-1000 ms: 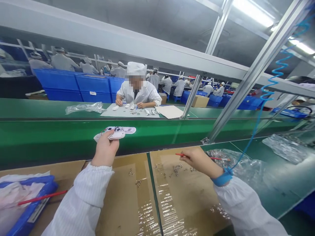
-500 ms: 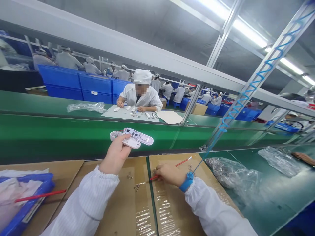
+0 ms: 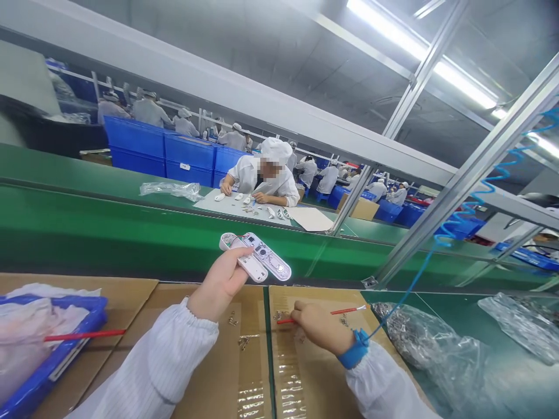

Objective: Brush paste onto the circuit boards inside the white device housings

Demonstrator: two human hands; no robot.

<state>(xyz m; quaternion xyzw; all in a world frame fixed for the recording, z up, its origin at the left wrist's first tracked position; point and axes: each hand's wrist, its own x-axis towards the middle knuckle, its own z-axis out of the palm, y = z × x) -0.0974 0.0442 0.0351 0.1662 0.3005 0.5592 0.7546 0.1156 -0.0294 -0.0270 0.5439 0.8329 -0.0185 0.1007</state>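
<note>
My left hand (image 3: 225, 282) is closed on an opened white plastic housing (image 3: 253, 267). Its two long rounded halves lie side by side, with a circuit board (image 3: 262, 251) in the farther half and thin red wires at the upper end. Lower right, my right hand (image 3: 321, 327) is closed around a thin red stick-like tool (image 3: 343, 312) with a pale, split-looking tip pointing right. Its fingertips are close to small metal pieces (image 3: 278, 315) on the cardboard; whether they pinch one is hidden. A blue wrist strap (image 3: 356, 349) with a cord circles my right wrist.
Cardboard sheets (image 3: 196, 372) cover the bench, with more small metal pieces (image 3: 244, 342) on them. A blue tray (image 3: 98, 317) stands left with a red stick (image 3: 87, 336). Bags of metal parts (image 3: 419, 331) lie right. Beyond the green belt (image 3: 131, 233) a co-worker (image 3: 266, 174) sits; a metal post (image 3: 437, 227) rises right.
The view has shifted, so the surroundings sit differently. My right hand has moved slightly right, and the red tool has turned flatter. My left hand still holds the opened housing.
</note>
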